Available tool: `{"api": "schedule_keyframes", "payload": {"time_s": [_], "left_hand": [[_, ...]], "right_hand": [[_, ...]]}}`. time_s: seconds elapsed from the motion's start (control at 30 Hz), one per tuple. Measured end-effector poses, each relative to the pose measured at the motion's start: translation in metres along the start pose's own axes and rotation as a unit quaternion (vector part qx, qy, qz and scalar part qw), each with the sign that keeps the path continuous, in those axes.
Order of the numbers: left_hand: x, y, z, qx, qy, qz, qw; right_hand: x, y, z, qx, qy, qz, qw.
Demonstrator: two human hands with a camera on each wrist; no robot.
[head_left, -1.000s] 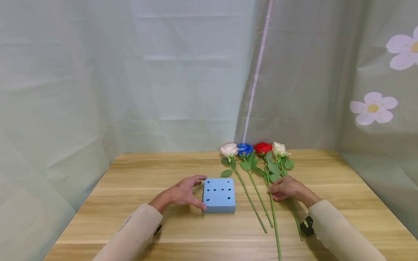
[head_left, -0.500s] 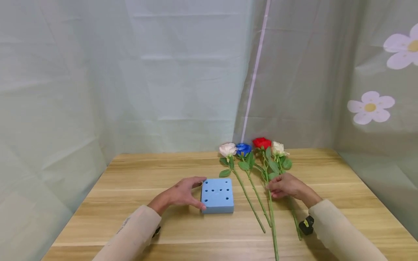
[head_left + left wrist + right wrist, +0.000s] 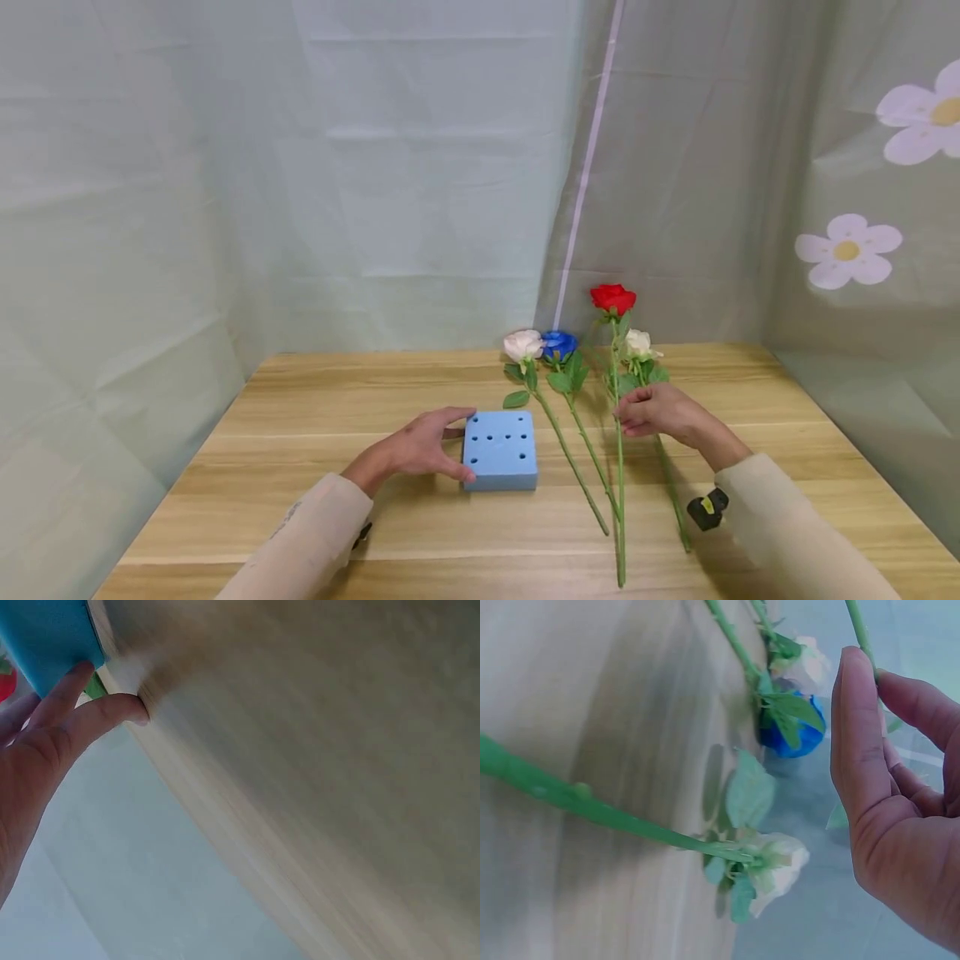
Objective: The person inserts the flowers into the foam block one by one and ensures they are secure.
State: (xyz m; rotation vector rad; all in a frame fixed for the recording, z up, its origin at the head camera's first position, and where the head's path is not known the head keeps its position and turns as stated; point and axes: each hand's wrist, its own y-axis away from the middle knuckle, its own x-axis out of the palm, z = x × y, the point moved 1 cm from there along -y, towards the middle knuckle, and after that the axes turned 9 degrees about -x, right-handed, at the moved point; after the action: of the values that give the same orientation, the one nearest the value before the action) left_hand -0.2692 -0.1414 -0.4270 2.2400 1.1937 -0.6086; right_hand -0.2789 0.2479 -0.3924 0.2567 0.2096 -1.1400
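My left hand (image 3: 422,443) holds the left side of a light blue block (image 3: 500,467) with several small holes in its top, thumb at the near corner and fingers at the far one. In the left wrist view, a finger lies against the block's edge (image 3: 54,637). Between thumb and fingertips, my right hand (image 3: 666,414) pinches the green stem of a red rose (image 3: 613,300). The rose's head is raised above the table, and its stem slants down toward the near edge. The right wrist view shows the fingers (image 3: 861,742) closed on this stem.
Right of the block lie a pale pink rose (image 3: 523,345) and a blue rose (image 3: 558,345). A white rose (image 3: 640,344) lies behind and under my right hand. All rest on the wooden table (image 3: 360,383); curtains (image 3: 435,208) hang behind it.
My right hand has lifted the red rose's head off the table, raising it higher, while its stem end has swung left. The left hand stays at the block.
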Motion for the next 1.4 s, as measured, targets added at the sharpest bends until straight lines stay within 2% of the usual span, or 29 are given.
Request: {"api": "schedule_keyframes", "payload": {"time_s": [0.33, 0.63, 0.87, 1.0, 1.4], "left_hand": [[0.001, 0.0, -0.002, -0.004, 0.009, 0.0, 1.0], [0.001, 0.001, -0.001, -0.015, 0.023, 0.006, 0.9996], [0.001, 0.0, -0.001, -0.021, 0.03, 0.009, 0.9993], [0.001, 0.0, -0.002, -0.026, 0.032, 0.009, 0.9991], [0.002, -0.001, -0.004, -0.033, 0.007, -0.009, 0.9994]], "right_hand": [[-0.004, 0.002, 0.019, -0.027, -0.005, -0.01, 0.9996], [-0.001, -0.002, 0.031, -0.054, 0.001, -0.039, 0.9978], [-0.001, -0.006, 0.049, -0.081, 0.005, -0.052, 0.9954], [-0.002, -0.008, 0.057, -0.083, 0.016, -0.065, 0.9943], [0.0, -0.016, 0.078, -0.095, 0.018, -0.078, 0.9923]]}}
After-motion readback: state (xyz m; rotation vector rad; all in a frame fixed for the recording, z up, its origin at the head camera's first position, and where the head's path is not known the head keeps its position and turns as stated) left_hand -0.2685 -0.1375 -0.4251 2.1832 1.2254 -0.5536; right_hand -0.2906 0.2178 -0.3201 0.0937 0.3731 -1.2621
